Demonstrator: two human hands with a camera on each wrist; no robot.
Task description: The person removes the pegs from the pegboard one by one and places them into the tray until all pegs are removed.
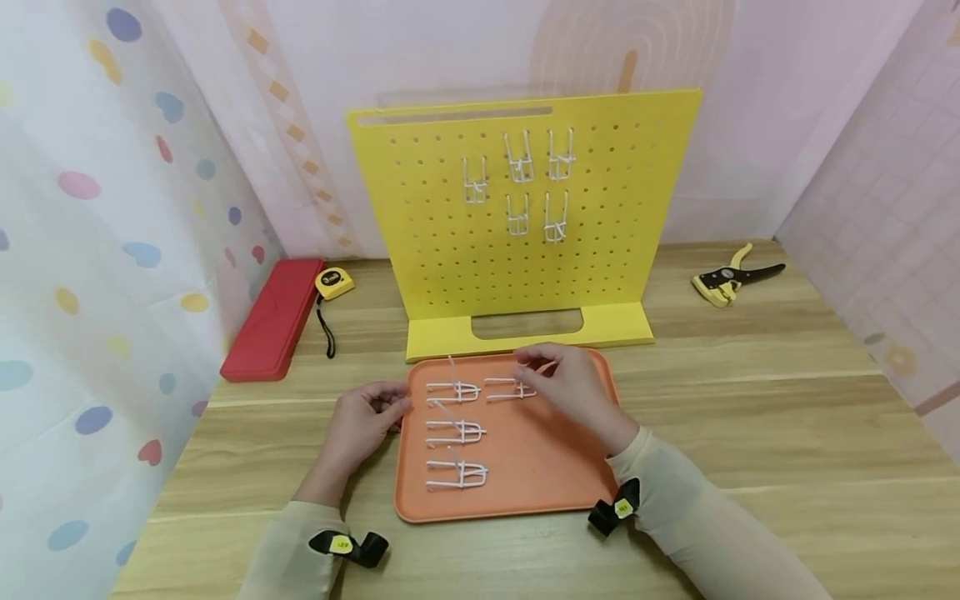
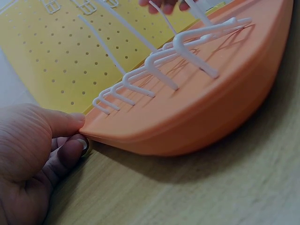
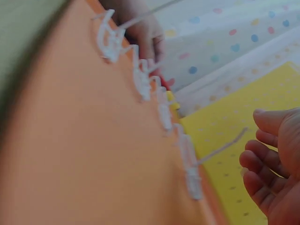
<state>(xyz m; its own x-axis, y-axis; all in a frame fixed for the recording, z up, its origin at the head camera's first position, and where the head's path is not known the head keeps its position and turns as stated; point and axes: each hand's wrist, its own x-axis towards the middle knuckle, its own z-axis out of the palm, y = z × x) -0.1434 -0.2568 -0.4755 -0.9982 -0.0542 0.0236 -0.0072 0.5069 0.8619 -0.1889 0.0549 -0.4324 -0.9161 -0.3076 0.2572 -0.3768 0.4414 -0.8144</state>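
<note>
Nearest: one orange tray, lying on the table. Positions read from its middle, 12 o'clock being the far side.
- White wire hook, on the tray, at 8 o'clock.
- Second hook, at 9.
- Left hand, at 9, pinching the tray's rim between thumb and fingers.
- Third hook, at 10.
- Fourth hook, on the tray, at 12.
- Right hand, between 1 and 2, over the fourth hook; fingers loosely bent, thumb apart, apparently holding nothing. Fingertip contact: cannot tell.
- Step in hand, as judged: handling the fourth hook, whether taking up or setting down being unclear. Lifting would call for a finger-and-thumb pinch on its wire, the tray held steady.
- Red case, at 10.
- Tape measure, between 10 and 11.
- Yellow-and-black pliers, at 2.
- Yellow pegboard, upright, at 12, five hung hooks on it.
</note>
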